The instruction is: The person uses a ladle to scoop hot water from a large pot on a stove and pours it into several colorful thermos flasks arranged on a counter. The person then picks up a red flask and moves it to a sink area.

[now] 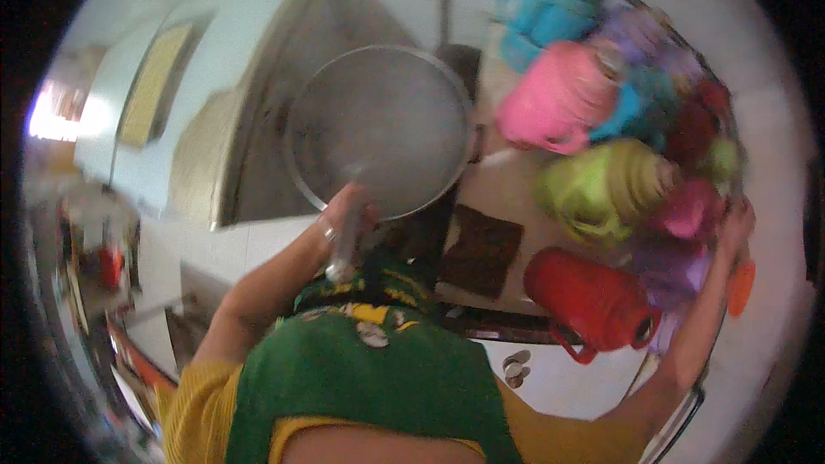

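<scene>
My left hand (351, 209) is closed around the pale handle (348, 238) of a dipper or ladle at the near rim of a large round metal pot (412, 135). Haze, perhaps steam, veils the pot's inside, and the tool's far end is lost in it. On the right my arm stretches past a cluster of thermos flasks, and my right hand (738, 222) is behind them at the wall side. An orange object (741, 290) is just below that hand; blur hides whether the fingers hold anything. Closest to that forearm are a red flask (586, 296) and a purple flask (670, 270).
Lime-green (599, 187), pink (561, 96) and turquoise (554, 13) flasks crowd the counter. A dark brown cloth or mat (483, 251) lies at its near edge. A sloping metal-edged panel (258, 96) rises left of the pot. A white surface (554, 386) is at lower right.
</scene>
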Demonstrator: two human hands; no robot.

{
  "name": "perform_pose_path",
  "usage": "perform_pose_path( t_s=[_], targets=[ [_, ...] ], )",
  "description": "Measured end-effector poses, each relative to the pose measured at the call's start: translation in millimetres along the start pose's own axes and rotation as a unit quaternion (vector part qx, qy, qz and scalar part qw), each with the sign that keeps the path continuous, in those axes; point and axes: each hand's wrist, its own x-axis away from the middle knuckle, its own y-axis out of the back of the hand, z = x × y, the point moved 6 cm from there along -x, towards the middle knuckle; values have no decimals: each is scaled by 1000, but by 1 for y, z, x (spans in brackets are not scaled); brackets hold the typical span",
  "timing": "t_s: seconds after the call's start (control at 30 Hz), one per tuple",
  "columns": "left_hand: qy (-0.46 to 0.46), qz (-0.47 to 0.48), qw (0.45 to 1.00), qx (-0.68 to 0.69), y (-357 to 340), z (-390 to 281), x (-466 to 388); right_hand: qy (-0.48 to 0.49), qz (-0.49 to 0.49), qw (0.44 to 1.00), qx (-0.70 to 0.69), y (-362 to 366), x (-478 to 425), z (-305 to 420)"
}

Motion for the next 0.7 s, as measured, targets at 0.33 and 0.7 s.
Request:
perform_pose_path(
  t_s=[0.33, 0.7],
  targets=[
    [65, 56, 996, 30, -37, -32, 27, 123, 367, 737, -554, 191, 79, 453],
    [72, 116, 982, -127, 50, -9, -57, -434, 655, -56, -617, 115, 237, 698]
  ],
)
